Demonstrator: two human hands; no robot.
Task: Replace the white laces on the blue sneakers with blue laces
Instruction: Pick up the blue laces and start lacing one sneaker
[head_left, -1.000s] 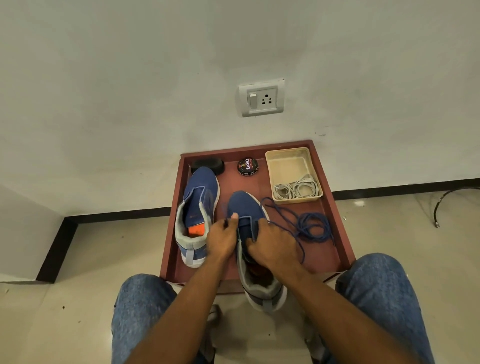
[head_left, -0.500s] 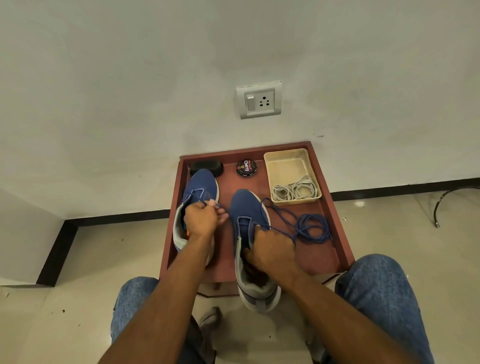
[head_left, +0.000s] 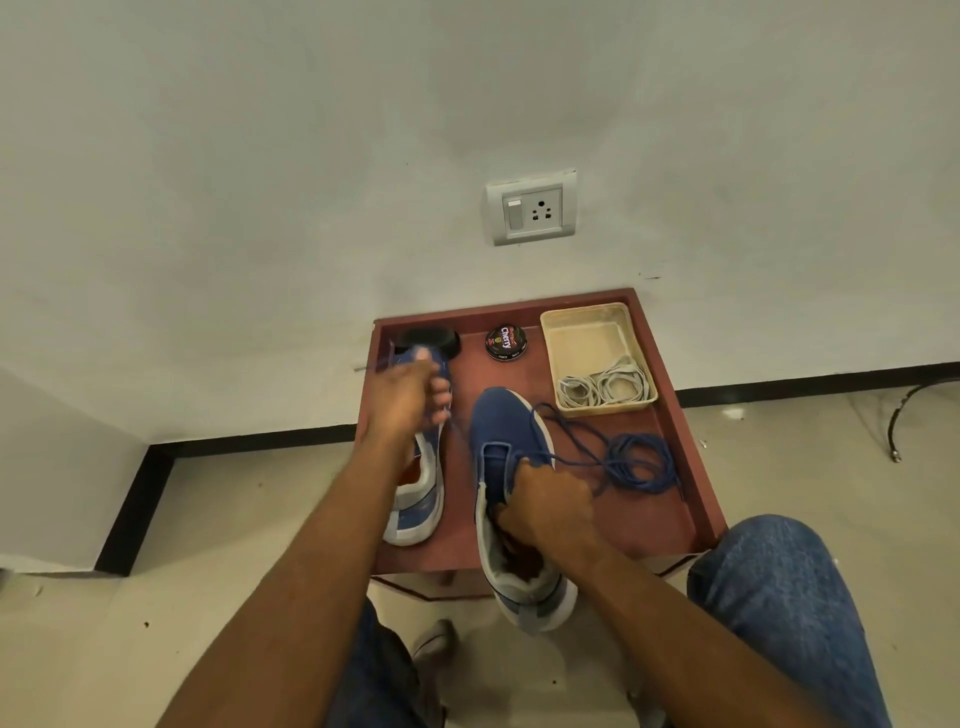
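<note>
Now the left hand (head_left: 410, 400) pinches the thin blue lace (head_left: 613, 457), drawn taut leftward from the blue knit sneaker (head_left: 511, 436), which the right hand (head_left: 550, 506) grips mid-tray.

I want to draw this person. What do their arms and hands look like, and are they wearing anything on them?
Both forearms are bare, with no sleeves showing. The left hand and right hand wear no gloves, and I see no rings, watch or bracelet. Blue jeans cover the knees.

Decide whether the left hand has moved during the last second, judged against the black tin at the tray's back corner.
Yes. The left hand has travelled from the near sneaker toward the black tin, pulling the blue lace.
</note>
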